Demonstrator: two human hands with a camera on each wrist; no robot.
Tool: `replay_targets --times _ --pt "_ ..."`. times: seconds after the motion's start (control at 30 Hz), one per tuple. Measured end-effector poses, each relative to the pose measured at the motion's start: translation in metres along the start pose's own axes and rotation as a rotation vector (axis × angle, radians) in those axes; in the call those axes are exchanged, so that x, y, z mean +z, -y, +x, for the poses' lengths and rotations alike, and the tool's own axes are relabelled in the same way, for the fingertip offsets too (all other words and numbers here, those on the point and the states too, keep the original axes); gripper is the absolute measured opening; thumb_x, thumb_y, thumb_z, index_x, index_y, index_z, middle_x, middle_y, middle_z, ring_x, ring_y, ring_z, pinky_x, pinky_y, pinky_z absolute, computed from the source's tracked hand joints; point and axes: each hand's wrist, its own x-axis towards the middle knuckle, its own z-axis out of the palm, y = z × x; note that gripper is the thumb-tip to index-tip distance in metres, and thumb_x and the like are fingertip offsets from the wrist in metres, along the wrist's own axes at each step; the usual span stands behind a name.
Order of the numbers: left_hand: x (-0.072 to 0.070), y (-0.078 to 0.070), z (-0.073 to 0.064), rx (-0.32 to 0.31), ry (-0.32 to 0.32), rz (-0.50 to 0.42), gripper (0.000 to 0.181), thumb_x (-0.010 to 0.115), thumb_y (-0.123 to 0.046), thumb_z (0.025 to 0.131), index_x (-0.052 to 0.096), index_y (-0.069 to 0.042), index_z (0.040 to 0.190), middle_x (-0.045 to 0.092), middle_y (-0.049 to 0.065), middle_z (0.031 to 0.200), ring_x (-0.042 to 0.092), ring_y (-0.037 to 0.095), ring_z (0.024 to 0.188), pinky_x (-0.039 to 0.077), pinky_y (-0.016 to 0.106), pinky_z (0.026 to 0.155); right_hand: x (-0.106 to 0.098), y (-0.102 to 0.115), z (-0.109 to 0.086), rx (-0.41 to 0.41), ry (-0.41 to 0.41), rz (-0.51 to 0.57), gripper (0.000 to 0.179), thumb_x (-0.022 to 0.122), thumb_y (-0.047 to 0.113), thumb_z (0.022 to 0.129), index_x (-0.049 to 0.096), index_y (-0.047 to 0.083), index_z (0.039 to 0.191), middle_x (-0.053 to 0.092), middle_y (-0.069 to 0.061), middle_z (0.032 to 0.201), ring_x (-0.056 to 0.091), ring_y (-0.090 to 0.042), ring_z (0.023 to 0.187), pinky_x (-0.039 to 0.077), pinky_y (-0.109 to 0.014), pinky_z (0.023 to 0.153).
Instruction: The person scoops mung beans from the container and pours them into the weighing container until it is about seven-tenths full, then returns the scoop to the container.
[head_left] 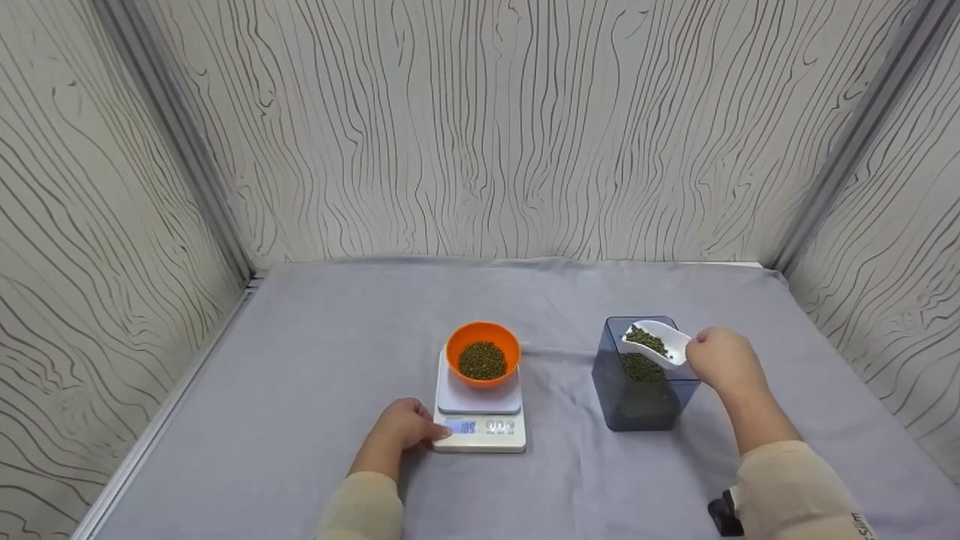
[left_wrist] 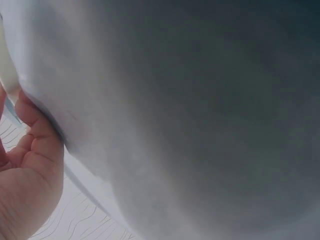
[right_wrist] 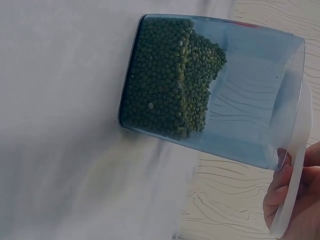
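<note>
My right hand [head_left: 726, 360] grips the handle of a white scoop [head_left: 679, 351] with green mung beans in it. The scoop is over the open top of a clear bluish container [head_left: 611, 409]. Inside that container, more mung beans [right_wrist: 160, 75] show through the wall in the right wrist view. With its thumb on top beside the lit display, my left hand [head_left: 409, 425] pinches the left edge of a white kitchen scale [head_left: 484, 444]. On the scale's platform stands an orange bowl [head_left: 482, 331] holding mung beans. A blurred grey surface fills most of the left wrist view.
Grey cloth [head_left: 315, 360] covers the table, with slight wrinkles between scale and container. A small black object [head_left: 724, 516] lies by the right sleeve. Wood-patterned panels [head_left: 465, 150] stand behind and at both sides, with grey metal posts in the corners.
</note>
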Motion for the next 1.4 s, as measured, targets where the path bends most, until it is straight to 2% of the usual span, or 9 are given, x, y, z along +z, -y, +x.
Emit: replay_targets --times 0.1,0.17,0.3,0.47,0.63,0.8,0.97,1.17,1.4 --pt "-0.001 0.001 0.000 0.004 0.000 -0.005 0.031 0.080 -0.024 0.067 0.055 -0.008 0.077 0.054 0.005 0.069 0.050 0.018 0.064 0.040 0.029 0.056 0.000 -0.003 0.002 0.009 0.017 0.052 0.032 0.035 0.013 0.085 0.061 -0.003 0.078 0.057 -0.007 0.066 0.048 -0.023 0.061 0.035 -0.031 0.052" --pt "-0.001 0.001 0.000 -0.001 0.003 -0.014 0.031 0.080 -0.024 0.067 0.056 -0.008 0.077 0.054 0.005 0.070 0.050 0.019 0.064 0.040 0.029 0.056 0.000 -0.003 0.002 0.007 0.017 0.075 0.031 0.035 0.013 0.084 0.060 -0.001 0.074 0.057 -0.003 0.062 0.047 -0.022 0.059 0.034 -0.030 0.051" --pt "-0.001 0.000 0.000 -0.010 0.006 -0.019 0.032 0.080 -0.024 0.067 0.056 -0.008 0.079 0.054 0.006 0.072 0.050 0.019 0.066 0.040 0.029 0.058 -0.002 -0.003 0.003 -0.013 -0.007 0.084 0.029 0.036 0.011 0.082 0.060 0.001 0.068 0.056 -0.001 0.060 0.046 -0.020 0.057 0.033 -0.030 0.051" --pt "-0.001 -0.001 -0.001 -0.029 0.000 -0.028 0.032 0.080 -0.024 0.067 0.056 -0.008 0.080 0.054 0.006 0.073 0.050 0.020 0.068 0.041 0.030 0.059 -0.006 0.006 0.005 -0.038 -0.015 0.072 0.031 0.035 0.011 0.084 0.061 -0.001 0.072 0.058 -0.004 0.062 0.049 -0.023 0.061 0.035 -0.030 0.052" --pt "-0.003 -0.002 -0.004 -0.026 0.005 -0.019 0.032 0.080 -0.024 0.067 0.056 -0.008 0.079 0.054 0.006 0.073 0.050 0.020 0.067 0.040 0.030 0.058 -0.007 0.024 0.010 -0.061 -0.010 0.059 0.033 0.034 0.013 0.085 0.062 -0.001 0.074 0.058 -0.003 0.062 0.047 -0.021 0.058 0.034 -0.030 0.050" --pt "-0.005 -0.001 -0.006 -0.014 0.007 -0.011 0.032 0.080 -0.025 0.068 0.055 -0.008 0.079 0.053 0.005 0.072 0.049 0.020 0.068 0.040 0.029 0.059 0.000 0.056 0.014 -0.079 -0.004 0.063 0.032 0.035 0.014 0.086 0.061 0.000 0.075 0.057 -0.004 0.064 0.043 -0.019 0.054 0.033 -0.029 0.048" --pt "-0.004 -0.001 -0.006 -0.012 0.004 -0.013 0.032 0.080 -0.025 0.068 0.055 -0.008 0.078 0.053 0.006 0.072 0.050 0.020 0.067 0.040 0.030 0.059 0.016 0.091 0.017 -0.080 0.025 0.068 0.027 0.036 0.014 0.085 0.056 0.004 0.069 0.049 -0.003 0.059 0.042 -0.018 0.054 0.033 -0.029 0.048" --pt "-0.004 0.000 -0.005 -0.013 0.000 -0.009 0.031 0.080 -0.025 0.068 0.055 -0.008 0.077 0.053 0.005 0.072 0.050 0.020 0.068 0.040 0.030 0.059 0.047 0.126 0.017 -0.093 0.049 0.047 0.024 0.040 0.011 0.081 0.047 0.010 0.059 0.045 -0.001 0.058 0.040 -0.019 0.053 0.032 -0.029 0.048" --pt "-0.001 -0.004 -0.004 -0.022 -0.002 -0.010 0.030 0.079 -0.024 0.069 0.055 -0.008 0.078 0.053 0.006 0.073 0.049 0.021 0.069 0.040 0.031 0.061 0.079 0.154 0.012 -0.062 0.100 -0.025 0.020 0.044 0.011 0.081 0.059 0.009 0.068 0.058 -0.003 0.068 0.049 -0.021 0.060 0.039 -0.035 0.053"
